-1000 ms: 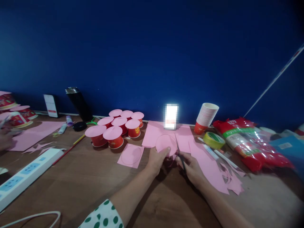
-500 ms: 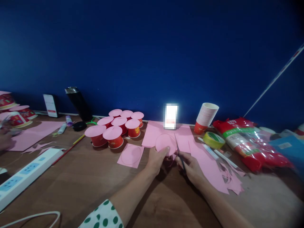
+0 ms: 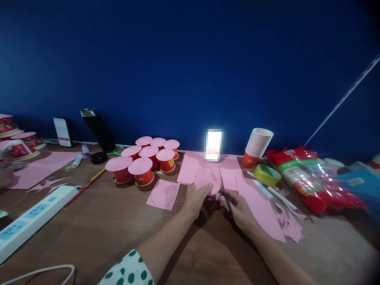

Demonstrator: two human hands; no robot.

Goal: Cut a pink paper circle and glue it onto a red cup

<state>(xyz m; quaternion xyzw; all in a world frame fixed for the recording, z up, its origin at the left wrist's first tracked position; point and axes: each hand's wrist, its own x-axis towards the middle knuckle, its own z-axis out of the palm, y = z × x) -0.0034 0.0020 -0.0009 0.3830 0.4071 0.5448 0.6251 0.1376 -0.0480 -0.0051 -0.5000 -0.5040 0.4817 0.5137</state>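
My left hand (image 3: 196,199) pinches a pink paper circle (image 3: 206,180) at its lower edge, thumb on top. In my right hand (image 3: 236,208) is a pair of dark scissors (image 3: 227,198), blades pointing up along the circle's right edge. A strip of cut paper hangs below the circle between the hands, partly hidden. Behind the circle lies a stack of pink sheets (image 3: 185,168). Left of my hands, a pink square with a drawn circle (image 3: 163,194) lies flat. Beyond it stand several red paper cups (image 3: 144,178) topped with pink discs.
A lit phone (image 3: 213,144) leans on the blue wall. To the right are stacked paper cups (image 3: 257,144), yellow tape (image 3: 268,175), paper scraps (image 3: 289,225) and a red plastic bag (image 3: 311,178). At left lie a power strip (image 3: 38,217), a black flask (image 3: 96,130) and another person's blurred hand (image 3: 5,174).
My hands, the paper circle and the scissors stay almost exactly in place. At the far left, the other person's hand has shifted slightly.
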